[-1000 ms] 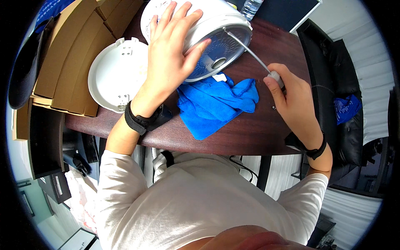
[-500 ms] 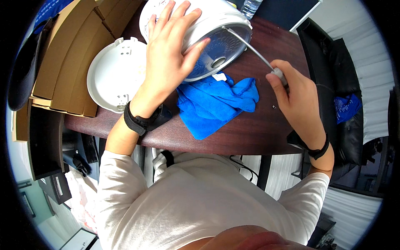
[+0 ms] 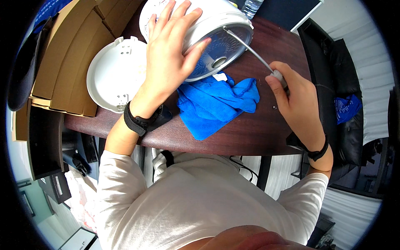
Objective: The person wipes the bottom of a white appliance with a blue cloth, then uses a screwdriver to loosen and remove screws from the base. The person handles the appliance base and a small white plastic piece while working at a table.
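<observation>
At twelve o'clock on the table (image 3: 237, 134), my spread left hand (image 3: 168, 56) steadies the white appliance (image 3: 218, 11); my right hand (image 3: 298, 93), curled round the screwdriver (image 3: 250, 50), should press straight along it.

Table (image 3: 266, 133): dark reddish-brown top. On it: white appliance (image 3: 214, 16) tipped on its side, rumpled blue cloth (image 3: 216, 104) at its rim, white round cover (image 3: 114, 75) to the left, clear bottle (image 3: 251, 7) behind, tiny loose bit (image 3: 274, 107) right of the cloth. Cardboard boxes (image 3: 73, 54) at left end.
</observation>
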A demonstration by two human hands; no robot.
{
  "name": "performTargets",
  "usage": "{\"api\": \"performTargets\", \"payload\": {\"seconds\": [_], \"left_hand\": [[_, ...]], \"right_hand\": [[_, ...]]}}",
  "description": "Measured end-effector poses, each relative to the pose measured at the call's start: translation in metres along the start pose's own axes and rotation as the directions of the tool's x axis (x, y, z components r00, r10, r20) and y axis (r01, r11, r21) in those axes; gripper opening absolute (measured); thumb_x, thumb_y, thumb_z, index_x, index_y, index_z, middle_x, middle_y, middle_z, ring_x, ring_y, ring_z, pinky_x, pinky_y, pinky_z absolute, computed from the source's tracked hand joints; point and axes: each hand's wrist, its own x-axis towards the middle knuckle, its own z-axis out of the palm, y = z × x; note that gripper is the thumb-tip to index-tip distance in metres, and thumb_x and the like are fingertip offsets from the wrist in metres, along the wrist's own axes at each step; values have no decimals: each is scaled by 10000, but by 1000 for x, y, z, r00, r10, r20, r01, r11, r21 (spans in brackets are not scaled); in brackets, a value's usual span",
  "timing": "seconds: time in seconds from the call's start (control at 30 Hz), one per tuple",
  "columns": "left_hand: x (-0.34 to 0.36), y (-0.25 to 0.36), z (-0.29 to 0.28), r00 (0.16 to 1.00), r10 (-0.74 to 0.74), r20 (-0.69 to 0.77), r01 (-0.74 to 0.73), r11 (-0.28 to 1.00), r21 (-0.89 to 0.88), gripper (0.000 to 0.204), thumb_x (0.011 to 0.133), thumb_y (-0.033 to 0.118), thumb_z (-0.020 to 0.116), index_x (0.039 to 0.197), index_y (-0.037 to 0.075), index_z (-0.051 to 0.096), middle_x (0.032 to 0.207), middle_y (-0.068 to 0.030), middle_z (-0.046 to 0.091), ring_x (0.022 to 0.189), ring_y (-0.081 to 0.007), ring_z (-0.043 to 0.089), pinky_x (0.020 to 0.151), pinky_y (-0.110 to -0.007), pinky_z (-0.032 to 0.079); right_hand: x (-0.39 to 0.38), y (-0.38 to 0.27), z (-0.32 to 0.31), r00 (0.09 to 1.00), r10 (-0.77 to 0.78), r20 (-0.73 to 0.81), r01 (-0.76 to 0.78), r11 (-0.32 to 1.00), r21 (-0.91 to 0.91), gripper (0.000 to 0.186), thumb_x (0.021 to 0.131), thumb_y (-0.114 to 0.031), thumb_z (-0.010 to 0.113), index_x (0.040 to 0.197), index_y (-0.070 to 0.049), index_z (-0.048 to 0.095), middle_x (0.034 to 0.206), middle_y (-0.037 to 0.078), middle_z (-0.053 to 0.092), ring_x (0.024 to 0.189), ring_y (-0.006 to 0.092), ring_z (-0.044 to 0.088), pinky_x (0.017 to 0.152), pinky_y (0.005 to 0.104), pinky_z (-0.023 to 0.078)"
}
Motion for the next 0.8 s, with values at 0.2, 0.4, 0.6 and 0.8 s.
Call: {"api": "performTargets", "payload": {"seconds": [0.2, 0.4, 0.6, 0.8], "left_hand": [[0, 0, 1, 1000, 8, -10, -7, 1000, 17, 492, 786, 199, 729, 1239, 79, 581, 1333, -157, 536, 1323, -362, 404, 1087, -489, 278], [2, 2, 2, 1000, 15, -3, -15, 999, 28, 490, 787, 203, 725, 1236, 77, 576, 1330, -160, 536, 1311, -371, 415, 1082, -504, 277], [1, 2, 1, 1000, 5, 1, -5, 999, 32, 485, 791, 209, 720, 1234, 76, 576, 1330, -163, 534, 1314, -373, 410, 1083, -495, 278], [1, 3, -1, 1000, 2, 1, -2, 999, 37, 484, 792, 209, 719, 1236, 77, 577, 1335, -165, 530, 1323, -371, 399, 1085, -491, 276]], "right_hand": [[2, 2, 4, 995, 24, 100, -33, 996, 87, 240, 945, -262, 556, 1026, -36, 557, 719, 119, 627, 549, 247, 620, 477, 330, 453], [-14, -3, 41, 816, 12, 579, -568, 205, 797, 400, 1035, -380, 310, 1105, -11, 449, 655, 9, 484, 455, 105, 491, 380, 240, 383], [-15, -17, 47, 773, -17, 634, -634, 11, 773, 445, 1027, -430, 281, 1134, -21, 417, 680, 32, 502, 454, 113, 498, 389, 238, 388], [-6, 14, 23, 1000, 12, 12, -15, 964, 264, 194, 958, -253, 541, 952, -60, 564, 616, 77, 562, 482, 209, 572, 444, 315, 418]]}}
